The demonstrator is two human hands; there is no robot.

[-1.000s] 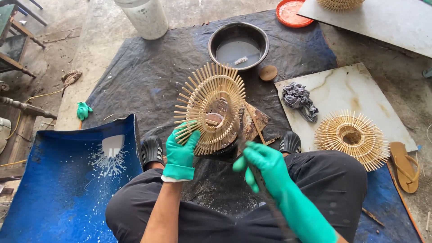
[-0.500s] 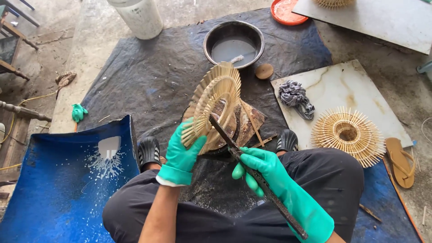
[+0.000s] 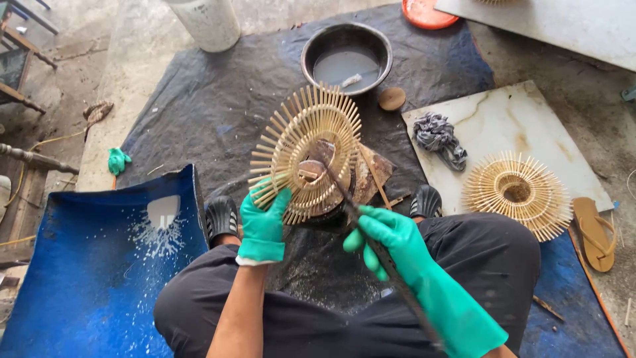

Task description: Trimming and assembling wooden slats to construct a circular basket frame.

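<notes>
No package, label, sign or screen is showing anywhere in this view.

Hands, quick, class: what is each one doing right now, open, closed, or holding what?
Left hand: closed on the lower rim of the round bamboo-stick ring.
Right hand: closed around a long dark rod, its tip reaching into the ring's centre.
</notes>
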